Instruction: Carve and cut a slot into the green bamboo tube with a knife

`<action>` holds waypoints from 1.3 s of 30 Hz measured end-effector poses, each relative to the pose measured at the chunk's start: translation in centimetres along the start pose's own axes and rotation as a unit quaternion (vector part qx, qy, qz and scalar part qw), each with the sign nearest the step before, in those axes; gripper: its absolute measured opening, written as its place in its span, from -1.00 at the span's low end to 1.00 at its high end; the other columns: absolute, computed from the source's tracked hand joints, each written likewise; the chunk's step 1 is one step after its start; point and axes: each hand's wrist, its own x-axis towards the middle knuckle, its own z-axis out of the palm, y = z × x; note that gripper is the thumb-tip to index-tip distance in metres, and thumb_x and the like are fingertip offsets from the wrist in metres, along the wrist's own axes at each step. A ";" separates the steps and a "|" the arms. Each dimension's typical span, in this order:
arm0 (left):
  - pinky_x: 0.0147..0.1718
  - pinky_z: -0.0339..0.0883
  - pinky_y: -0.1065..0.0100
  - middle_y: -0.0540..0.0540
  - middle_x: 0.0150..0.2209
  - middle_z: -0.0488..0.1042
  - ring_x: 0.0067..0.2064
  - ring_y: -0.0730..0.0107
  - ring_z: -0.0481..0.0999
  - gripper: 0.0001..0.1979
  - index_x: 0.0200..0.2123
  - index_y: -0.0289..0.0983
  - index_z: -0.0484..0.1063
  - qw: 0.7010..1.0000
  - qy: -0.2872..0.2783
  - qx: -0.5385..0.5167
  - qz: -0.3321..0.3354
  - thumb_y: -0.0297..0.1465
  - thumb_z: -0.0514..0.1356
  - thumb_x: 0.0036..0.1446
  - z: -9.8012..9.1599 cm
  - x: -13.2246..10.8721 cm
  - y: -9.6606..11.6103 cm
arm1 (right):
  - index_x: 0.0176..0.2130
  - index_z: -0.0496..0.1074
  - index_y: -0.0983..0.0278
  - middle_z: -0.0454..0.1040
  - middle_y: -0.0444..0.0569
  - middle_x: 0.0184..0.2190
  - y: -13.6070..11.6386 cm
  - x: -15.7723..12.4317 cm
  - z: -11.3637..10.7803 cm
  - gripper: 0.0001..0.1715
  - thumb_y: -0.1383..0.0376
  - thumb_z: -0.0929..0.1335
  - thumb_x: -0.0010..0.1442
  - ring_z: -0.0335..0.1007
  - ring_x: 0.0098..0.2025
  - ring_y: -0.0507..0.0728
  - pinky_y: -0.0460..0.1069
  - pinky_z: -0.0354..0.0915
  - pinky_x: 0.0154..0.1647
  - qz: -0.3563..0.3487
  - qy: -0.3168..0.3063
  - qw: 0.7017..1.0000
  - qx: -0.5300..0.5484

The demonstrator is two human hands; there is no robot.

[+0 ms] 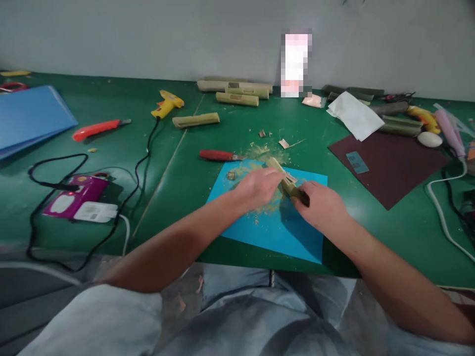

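Note:
A short bamboo tube (pixel 288 187) with an opening cut in its side slants over a bright blue sheet (pixel 297 240). My right hand (pixel 322 201) is closed around its near end. The fingers of my left hand (pixel 261 187) are pinched together at the cut opening; what lies between them is hidden. A pale sliver (pixel 290 177) shows beside the opening. Shavings and dust lie scattered over the sheet, with a small bamboo chip (pixel 230 175) on it. Just beyond the sheet rests a red-handled knife (pixel 218 155), its blade pointing right.
Several cut bamboo tubes (pixel 237 99) lie at the back. To the left are a yellow glue gun (pixel 167 104), a red utility knife (pixel 97 130) and a purple power strip (pixel 78 198) with cords. A brown sheet (pixel 393 173) and white paper (pixel 355 115) lie at right.

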 end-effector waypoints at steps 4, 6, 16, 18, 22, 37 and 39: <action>-0.07 0.50 0.28 -0.15 -0.11 0.61 -0.07 0.28 0.60 -0.69 -0.01 -0.22 0.53 0.999 0.038 -0.032 0.005 -0.35 -0.01 0.44 -0.1 0.2 0.5 | -0.26 0.44 0.24 0.54 0.03 -0.22 -0.1 0.1 0.0 -0.76 0.18 0.27 0.35 0.42 -0.27 0.14 0.04 0.03 -0.39 0.012 0.006 1.000 -0.001; -0.09 0.49 0.30 -0.17 -0.12 0.61 -0.08 0.30 0.60 -0.69 0.00 -0.26 0.53 0.997 0.072 -0.033 0.011 -0.36 0.01 0.45 -0.3 0.4 0.3 | -0.26 0.44 0.23 0.54 0.02 -0.21 0.0 0.1 -0.1 -0.77 0.17 0.28 0.34 0.42 -0.28 0.13 0.04 0.02 -0.40 0.017 0.005 1.000 0.002; -0.17 0.46 0.36 -0.13 -0.22 0.59 -0.17 0.32 0.60 -0.77 -0.06 -0.27 0.57 0.996 0.086 0.009 -0.029 -0.41 0.10 0.40 -0.5 0.4 -1.1 | -0.29 0.44 0.23 0.53 -0.01 -0.25 0.0 -0.1 0.1 -0.79 0.17 0.31 0.31 0.40 -0.30 0.12 0.02 0.01 -0.41 0.015 0.013 1.000 0.004; -0.17 0.47 0.36 -0.13 -0.19 0.60 -0.15 0.33 0.60 -0.77 -0.08 -0.27 0.57 0.997 0.068 -0.017 -0.012 -0.41 0.10 0.39 -0.4 0.2 -0.8 | -0.28 0.44 0.23 0.53 -0.01 -0.25 0.0 0.0 0.0 -0.80 0.18 0.31 0.30 0.40 -0.30 0.12 0.02 0.01 -0.41 0.014 0.013 1.000 0.002; -0.18 0.47 0.35 -0.14 -0.21 0.60 -0.17 0.33 0.60 -0.75 -0.07 -0.27 0.56 0.997 0.071 -0.009 -0.014 -0.42 0.07 0.40 -0.4 0.3 -0.8 | -0.29 0.44 0.23 0.53 -0.01 -0.26 -0.1 0.0 -0.1 -0.80 0.17 0.32 0.30 0.39 -0.31 0.11 0.02 0.00 -0.42 0.018 0.012 1.000 -0.003; -0.15 0.47 0.34 -0.15 -0.16 0.61 -0.13 0.32 0.60 -0.75 -0.04 -0.28 0.55 0.998 0.054 -0.028 0.006 -0.42 0.08 0.40 -0.3 0.2 -0.8 | -0.28 0.44 0.24 0.53 0.00 -0.25 -0.2 -0.1 0.1 -0.81 0.18 0.32 0.30 0.39 -0.31 0.12 0.04 -0.01 -0.41 0.009 0.016 1.000 -0.015; -0.16 0.47 0.34 -0.14 -0.20 0.60 -0.17 0.34 0.60 -0.76 -0.07 -0.27 0.55 0.997 0.069 -0.015 -0.012 -0.41 0.08 0.40 -0.4 0.2 -0.6 | -0.28 0.44 0.24 0.53 0.00 -0.26 -0.3 -0.2 0.0 -0.80 0.18 0.32 0.31 0.40 -0.29 0.13 0.04 0.00 -0.41 0.008 0.016 1.000 -0.019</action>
